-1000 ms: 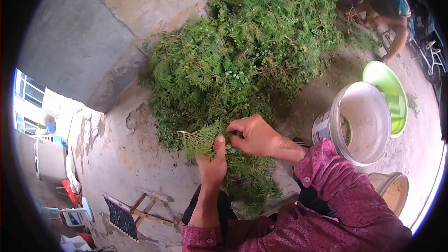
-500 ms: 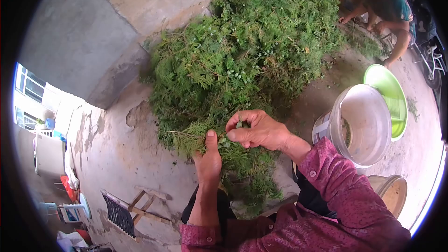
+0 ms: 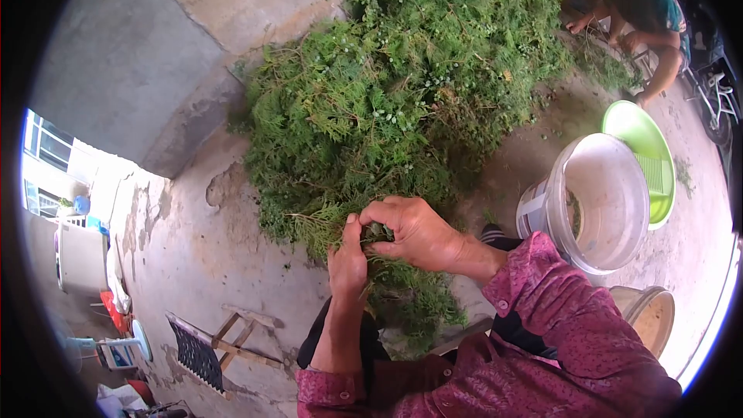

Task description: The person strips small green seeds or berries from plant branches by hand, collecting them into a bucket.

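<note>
My left hand (image 3: 347, 265) is closed around a leafy evergreen sprig (image 3: 316, 224), thumb up, its feathery tip poking out to the left. Close against it, my right hand (image 3: 418, 236) curls thumb and forefinger around small green cones (image 3: 377, 232) on the sprig. The fingers partly cover these cones. Both hands are over the near edge of a large heap of cut evergreen branches (image 3: 387, 93). More loose greenery (image 3: 418, 302) lies below, between my knees.
To the right stand a pale plastic bucket (image 3: 553, 209), a green basin (image 3: 658, 178) and another round tub (image 3: 654, 321). Another person (image 3: 638, 23) crouches at upper right with hands in cut branches. A folding stool (image 3: 197, 352) lies at lower left. A wall (image 3: 124, 62) rises behind.
My right hand has moved slightly down, and its fingertips have come in against my left hand at the sprig. My left hand stays nearly in place.
</note>
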A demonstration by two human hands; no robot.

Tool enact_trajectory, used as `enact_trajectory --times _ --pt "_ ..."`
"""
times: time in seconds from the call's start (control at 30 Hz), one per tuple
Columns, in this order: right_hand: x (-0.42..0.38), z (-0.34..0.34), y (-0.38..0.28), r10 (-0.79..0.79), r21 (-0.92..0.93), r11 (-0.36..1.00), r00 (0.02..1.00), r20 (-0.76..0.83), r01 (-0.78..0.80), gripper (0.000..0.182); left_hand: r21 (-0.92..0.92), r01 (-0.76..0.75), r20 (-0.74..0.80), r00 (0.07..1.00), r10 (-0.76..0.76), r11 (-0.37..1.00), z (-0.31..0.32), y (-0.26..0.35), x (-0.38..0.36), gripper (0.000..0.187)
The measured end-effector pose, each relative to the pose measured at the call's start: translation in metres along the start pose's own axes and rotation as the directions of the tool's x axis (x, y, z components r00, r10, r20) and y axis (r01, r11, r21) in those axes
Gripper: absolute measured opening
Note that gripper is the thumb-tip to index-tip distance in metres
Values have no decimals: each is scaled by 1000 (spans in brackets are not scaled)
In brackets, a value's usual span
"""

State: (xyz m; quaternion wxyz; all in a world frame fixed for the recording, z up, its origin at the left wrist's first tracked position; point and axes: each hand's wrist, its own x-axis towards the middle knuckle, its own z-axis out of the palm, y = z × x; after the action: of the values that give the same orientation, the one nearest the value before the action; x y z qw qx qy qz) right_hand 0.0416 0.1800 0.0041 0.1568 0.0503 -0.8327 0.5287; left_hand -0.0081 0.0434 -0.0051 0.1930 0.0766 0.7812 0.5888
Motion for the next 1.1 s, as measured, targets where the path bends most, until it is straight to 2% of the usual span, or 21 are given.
enact_trajectory --times 0.03,0.1,0.13,0.2,0.23,0.3,0.53,0.57,0.63,0.8,0.93,0.97,1.0,1.03,1.07,1.1 --pt "0 0 0 -32 -56 998 999 17 33 29 0 0 1 1000 0 1000 0 0 1 34" --pt "-2 0 1 -32 -102 994 999 41 36 31 -201 279 -4 958 -286 939 0 0 6 35" --pt "-3 1 1 -30 -149 988 997 67 40 33 -200 280 -4 958 -287 939 -2 -5 7 35" --pt "-4 2 0 -24 -156 987 998 56 32 31 -33 8 43 999 -7 999 -5 -16 8 35" --pt "-4 2 -1 -19 -164 986 999 44 26 30 -33 10 43 999 -9 999 -3 -15 8 35" --pt "-4 4 2 -26 -144 989 998 54 34 29 -197 347 8 936 -352 917 1 -6 8 33" --pt "-2 5 4 -71 -66 995 997 25 72 25 -352 238 40 970 -239 905 6 -7 5 26" --pt "-1 4 1 -70 -65 995 997 27 72 25 -295 208 38 978 -206 933 5 -14 7 29" --pt "0 0 -4 121 62 990 987 107 -128 23 -237 177 36 984 -173 955 3 -14 5 33" --pt "-1 -1 1 175 98 978 977 120 -187 21 -49 238 91 968 -233 970 3 -4 1 51" --pt "-3 2 1 182 128 972 977 112 -196 21 -105 344 90 938 -336 933 3 4 -4 51" --pt "-4 3 0 182 128 972 976 116 -196 21 88 151 60 986 -156 985 1 -6 -3 46" --pt "-6 3 -3 193 165 963 972 130 -213 20 281 -49 67 997 31 959 -2 -13 -1 42" --pt "-6 3 -7 204 202 952 968 145 -231 18 280 -47 65 997 30 959 -5 -16 5 42" --pt "-7 0 -13 204 203 951 968 148 -231 18 -35 97 26 995 -96 995 -9 -17 12 35" --pt "-9 -6 -22 319 387 813 889 329 -435 16 -353 221 25 974 -227 909 -11 -16 16 30"
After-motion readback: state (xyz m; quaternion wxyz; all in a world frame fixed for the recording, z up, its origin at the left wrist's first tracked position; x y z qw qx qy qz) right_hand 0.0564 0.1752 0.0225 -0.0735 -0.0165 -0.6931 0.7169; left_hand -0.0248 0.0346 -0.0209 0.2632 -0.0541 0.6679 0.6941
